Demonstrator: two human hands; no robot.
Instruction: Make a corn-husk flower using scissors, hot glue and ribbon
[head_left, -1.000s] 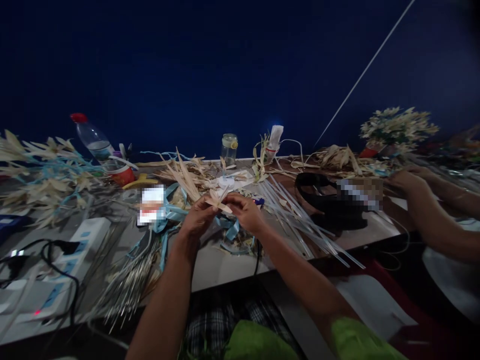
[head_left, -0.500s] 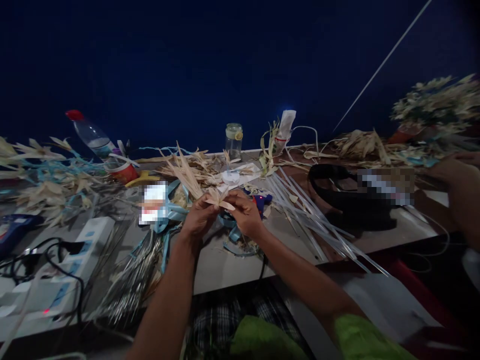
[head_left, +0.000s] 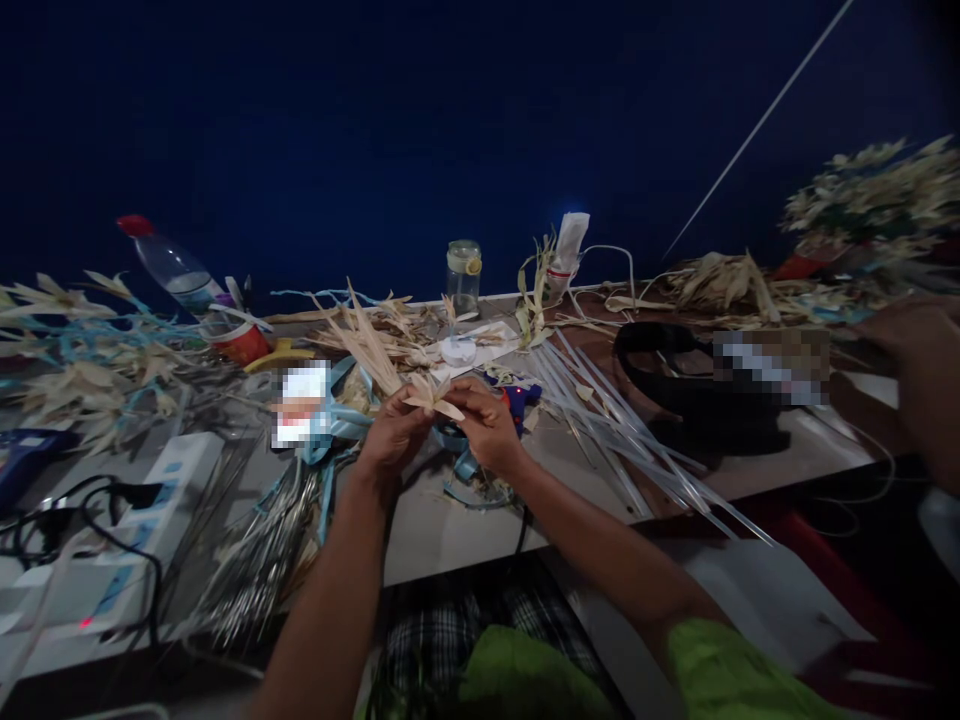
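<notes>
Between my two hands is a pale flower of dried husk petals (head_left: 435,396), its petals spread outward. My left hand (head_left: 395,432) pinches it from the left, and my right hand (head_left: 484,420) has its fingers closed on the right side of the same flower. The stem end is hidden behind my fingers. Just beyond lie loose dried husk strips (head_left: 366,345). A blue glue gun (head_left: 523,400) with a small red light sits right behind my right hand. Light-blue ribbon (head_left: 465,470) lies on the table under my hands.
A power strip (head_left: 161,510) with black cables and a bundle of thin wires (head_left: 262,560) lie left. Clear sticks (head_left: 615,420) and a black strap (head_left: 660,375) are right. Behind stand a glass jar (head_left: 463,280) and a tilted bottle (head_left: 169,262). Another person's arm (head_left: 926,385) reaches in right.
The view has shifted slightly. Both hands stay on the husk flower, which looks turned a little, with its petals at a somewhat different angle.
</notes>
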